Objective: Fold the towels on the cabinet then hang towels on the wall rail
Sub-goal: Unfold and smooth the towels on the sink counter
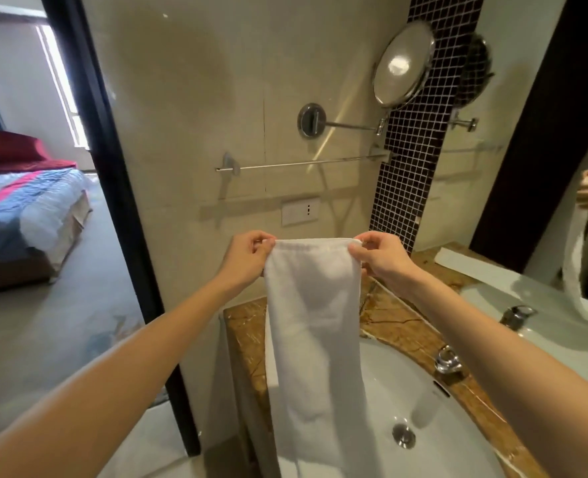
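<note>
**Holding a towel up below the rail**

Pinches the top left corner of the white towel (315,305) with the left hand (247,251), thumb and fingers curled tight on the hem. Pinches the top right corner the same way with the right hand (380,255), fingers bent round the edge. Stretches the top hem flat and level between the two hands, both arms reaching forward.

Hangs straight down from that hem as a long narrow strip, in front of the left end of the cabinet (413,326) and across the left rim of the sink (423,408). Runs out of view at the bottom edge, so cannot tell where the lower end lies. Sits lower than the rail (303,163) on the beige wall and apart from it, just under the socket plate (299,211) in this view.

Shows a tap (447,360) behind the sink on the brown stone top. Shows a round mirror (403,63) on a swing arm above the rail, beside a dark mosaic strip (410,160). Reflects a hand and the towel in the wall mirror (541,167) at far right. Opens on the left, past a dark door frame (113,167), onto a bed (20,201) with a blue cover.
</note>
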{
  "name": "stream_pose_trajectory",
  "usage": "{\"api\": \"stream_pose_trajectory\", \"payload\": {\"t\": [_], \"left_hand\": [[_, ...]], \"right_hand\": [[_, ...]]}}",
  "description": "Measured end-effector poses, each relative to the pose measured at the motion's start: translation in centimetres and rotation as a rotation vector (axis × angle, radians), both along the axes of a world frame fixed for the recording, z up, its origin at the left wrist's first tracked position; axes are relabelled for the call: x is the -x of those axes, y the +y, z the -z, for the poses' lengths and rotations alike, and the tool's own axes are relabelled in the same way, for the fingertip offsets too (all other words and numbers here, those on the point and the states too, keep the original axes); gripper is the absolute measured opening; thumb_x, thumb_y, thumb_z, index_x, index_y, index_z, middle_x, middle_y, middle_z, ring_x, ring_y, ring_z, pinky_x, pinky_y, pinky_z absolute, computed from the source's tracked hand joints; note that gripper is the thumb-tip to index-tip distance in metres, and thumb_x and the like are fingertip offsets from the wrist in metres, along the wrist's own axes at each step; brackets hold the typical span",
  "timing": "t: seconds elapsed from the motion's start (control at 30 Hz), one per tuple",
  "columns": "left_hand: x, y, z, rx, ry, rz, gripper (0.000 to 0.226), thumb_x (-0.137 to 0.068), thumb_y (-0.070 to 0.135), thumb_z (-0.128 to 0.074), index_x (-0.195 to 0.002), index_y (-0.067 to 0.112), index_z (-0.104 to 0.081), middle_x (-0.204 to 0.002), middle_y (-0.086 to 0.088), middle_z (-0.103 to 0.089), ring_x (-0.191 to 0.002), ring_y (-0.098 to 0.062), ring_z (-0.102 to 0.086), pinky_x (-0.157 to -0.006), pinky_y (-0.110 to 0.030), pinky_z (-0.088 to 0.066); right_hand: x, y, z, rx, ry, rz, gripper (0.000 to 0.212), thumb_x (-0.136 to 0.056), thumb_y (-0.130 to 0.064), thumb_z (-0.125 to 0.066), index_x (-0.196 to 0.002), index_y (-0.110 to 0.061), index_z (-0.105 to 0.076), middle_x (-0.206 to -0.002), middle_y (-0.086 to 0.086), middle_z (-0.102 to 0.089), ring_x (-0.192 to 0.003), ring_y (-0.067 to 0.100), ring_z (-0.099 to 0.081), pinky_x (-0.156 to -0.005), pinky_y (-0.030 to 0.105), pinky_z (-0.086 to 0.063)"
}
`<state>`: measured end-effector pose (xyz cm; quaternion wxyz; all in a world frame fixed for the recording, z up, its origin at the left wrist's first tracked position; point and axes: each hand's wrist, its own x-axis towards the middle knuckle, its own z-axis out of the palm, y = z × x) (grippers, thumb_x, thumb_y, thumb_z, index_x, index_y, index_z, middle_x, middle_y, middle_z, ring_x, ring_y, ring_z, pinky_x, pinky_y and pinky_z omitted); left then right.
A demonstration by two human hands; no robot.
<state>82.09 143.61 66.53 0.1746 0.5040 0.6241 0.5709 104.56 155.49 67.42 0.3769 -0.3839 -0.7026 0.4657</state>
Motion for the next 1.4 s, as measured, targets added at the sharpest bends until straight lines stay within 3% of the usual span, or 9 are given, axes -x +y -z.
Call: {"api": "stream_pose_trajectory", "payload": {"t": [0.2,0.33,0.4,0.57,0.8,0.93,1.1,1.23,1.4], "left_hand": [[3.8,7.0,1.4,-0.015,-0.033,0.038,0.026,-0.096,0.014,-0.052,-0.075,0.025,-0.062,-0.055,0.012,-0.059,-0.047,0.001,-0.056,-0.039,-0.022,-0.049],[6.3,11.4,4.1,0.058,-0.055,0.048,0.018,-0.096,0.012,-0.052,-0.081,0.014,-0.063,-0.061,0.001,-0.057,-0.052,-0.009,-0.057,-0.039,-0.023,-0.047],[7.4,13.1,5.9,0.093,-0.066,0.054,0.015,-0.096,0.012,-0.052,-0.089,0.005,-0.063,-0.067,-0.005,-0.058,-0.058,-0.018,-0.057,-0.042,-0.026,-0.049],[9.3,16.1,10.6,0.194,-0.106,0.025,0.017,-0.096,0.010,-0.051,-0.091,0.000,-0.065,-0.078,-0.009,-0.060,-0.075,-0.020,-0.054,-0.066,-0.036,-0.045],[11.6,19.5,16.1,0.258,-0.150,-0.047,0.016,-0.095,0.004,-0.050,-0.089,-0.001,-0.065,-0.078,-0.007,-0.060,-0.071,-0.014,-0.052,-0.058,-0.021,-0.038],[12.2,21.1,20.1,0.345,-0.164,-0.041,0.014,-0.098,0.011,-0.046,-0.093,0.008,-0.059,-0.077,0.002,-0.057,-0.068,-0.009,-0.052,-0.054,-0.013,-0.040],[13.0,23.2,27.0,0.437,-0.189,-0.021,0.019,-0.101,0.017,-0.040,-0.091,0.015,-0.056,-0.091,-0.011,-0.058,-0.082,-0.019,-0.053,-0.070,-0.031,-0.040],[13.3,24.4,31.4,0.502,-0.190,-0.034,0.020,-0.102,0.021,-0.038,-0.091,0.022,-0.054,-0.096,-0.006,-0.058,-0.084,-0.016,-0.053,-0.070,-0.027,-0.040],[14.1,25.9,33.5,0.529,-0.109,-0.085,0.022,-0.100,0.012,-0.038,-0.084,0.013,-0.053,-0.087,-0.005,-0.055,-0.081,-0.018,-0.049,-0.070,-0.028,-0.035]], "right_hand": [[4.4,5.2,3.4,-0.022,-0.042,0.122,0.016,-0.094,-0.022,-0.058,-0.103,-0.009,-0.060,-0.093,0.006,-0.062,-0.081,0.016,-0.061,-0.054,0.020,-0.049],[6.9,8.0,6.2,-0.021,-0.114,0.198,0.019,-0.094,-0.025,-0.056,-0.104,-0.010,-0.058,-0.099,0.010,-0.062,-0.087,0.023,-0.060,-0.070,0.035,-0.057],[8.0,9.2,7.6,-0.026,-0.142,0.226,0.019,-0.092,-0.026,-0.056,-0.103,-0.010,-0.059,-0.099,0.011,-0.063,-0.088,0.024,-0.059,-0.078,0.040,-0.054],[9.8,11.8,10.9,0.048,-0.182,0.173,0.014,-0.091,-0.019,-0.060,-0.099,-0.007,-0.060,-0.095,0.018,-0.064,-0.081,0.026,-0.060,-0.073,0.050,-0.056],[12.9,15.1,16.0,0.063,-0.187,0.133,0.011,-0.093,-0.012,-0.055,-0.095,-0.001,-0.057,-0.078,0.009,-0.054,-0.067,0.017,-0.047,-0.057,0.031,-0.041],[14.4,16.8,20.1,0.057,-0.233,0.093,0.014,-0.096,-0.008,-0.043,-0.101,0.002,-0.051,-0.085,0.010,-0.049,-0.075,0.018,-0.043,-0.063,0.030,-0.037],[15.5,19.0,26.7,0.068,-0.300,0.045,0.008,-0.099,-0.013,-0.039,-0.095,-0.010,-0.045,-0.085,0.002,-0.045,-0.073,0.013,-0.040,-0.059,0.024,-0.034],[15.8,20.3,31.7,0.093,-0.326,0.008,0.011,-0.101,-0.017,-0.038,-0.096,-0.012,-0.045,-0.083,0.001,-0.046,-0.074,0.014,-0.042,-0.061,0.025,-0.035],[16.8,22.3,35.0,0.075,-0.413,0.026,0.013,-0.101,-0.020,-0.039,-0.096,-0.010,-0.046,-0.081,0.002,-0.048,-0.069,0.013,-0.041,-0.059,0.031,-0.032]]}}
